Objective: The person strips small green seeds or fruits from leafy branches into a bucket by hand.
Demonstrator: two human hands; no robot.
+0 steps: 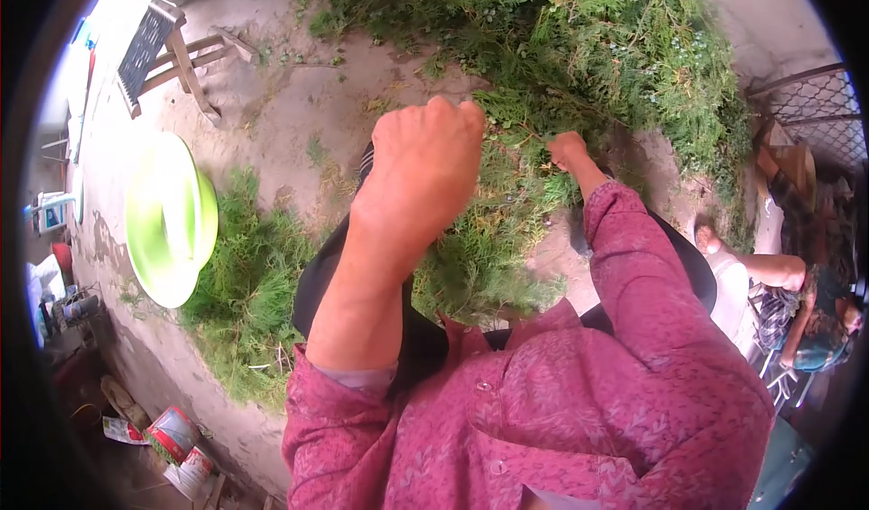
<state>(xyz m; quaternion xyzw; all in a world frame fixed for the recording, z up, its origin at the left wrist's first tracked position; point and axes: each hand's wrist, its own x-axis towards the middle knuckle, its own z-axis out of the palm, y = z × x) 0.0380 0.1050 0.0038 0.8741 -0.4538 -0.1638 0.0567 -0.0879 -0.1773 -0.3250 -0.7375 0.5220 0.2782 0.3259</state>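
Observation:
My left hand (430,152) is raised in front of me, closed in a fist with its back toward me; whatever is in the fingers is hidden. Lower and farther out, my right hand (568,151) is closed around the stem of a green evergreen branch (516,123), at the near edge of a large pile of cut evergreen branches (588,35) with small pale cones. Loose evergreen sprigs (480,261) lie on the ground between my legs. To my left a heap of feathery green sprigs (240,315) lies beside a lime-green plastic basin (208,213).
A wooden stool with a dark woven top (172,57) stands at the far left. Paint buckets (172,435) sit at the lower left. At right another person (819,324) sits near a wire mesh panel (819,112). The ground (281,121) is bare concrete with scattered bits.

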